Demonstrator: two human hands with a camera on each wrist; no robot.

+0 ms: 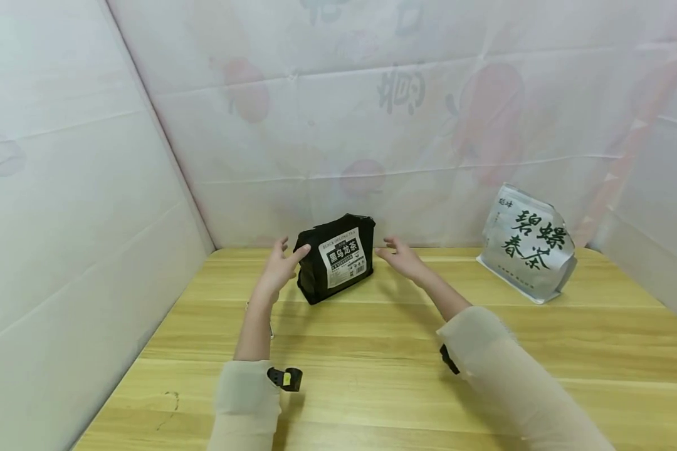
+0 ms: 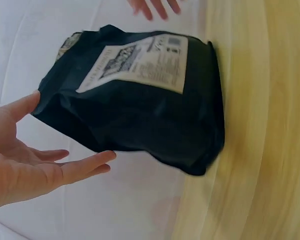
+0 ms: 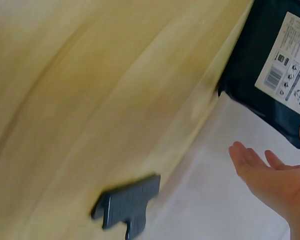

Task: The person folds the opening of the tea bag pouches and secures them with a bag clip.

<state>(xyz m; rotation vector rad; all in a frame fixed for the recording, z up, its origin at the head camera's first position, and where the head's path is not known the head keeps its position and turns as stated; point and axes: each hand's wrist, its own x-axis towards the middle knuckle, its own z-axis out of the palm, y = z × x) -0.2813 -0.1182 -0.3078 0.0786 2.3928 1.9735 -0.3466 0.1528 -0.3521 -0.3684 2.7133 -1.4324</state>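
A black bag of black oolong tea (image 1: pixel 333 260) with a white label stands upright, slightly turned, near the back of the wooden table. My left hand (image 1: pixel 278 269) is at its left side, fingers spread; in the left wrist view the thumb tip meets the bag's edge and the fingertips are right at its side. On the other side my right hand (image 1: pixel 403 258) is held up with fingers apart, a small gap from the bag. The right wrist view shows that hand (image 3: pixel 275 175) with its palm up beside the bag's labelled face (image 3: pixel 285 70).
A silver-white tea bag (image 1: pixel 527 244) with green characters stands at the back right of the wooden table (image 1: pixel 361 376). A dark grey clip-like piece (image 3: pixel 127 205) shows in the right wrist view. White printed cloth (image 1: pixel 327 125) hangs behind and at both sides.
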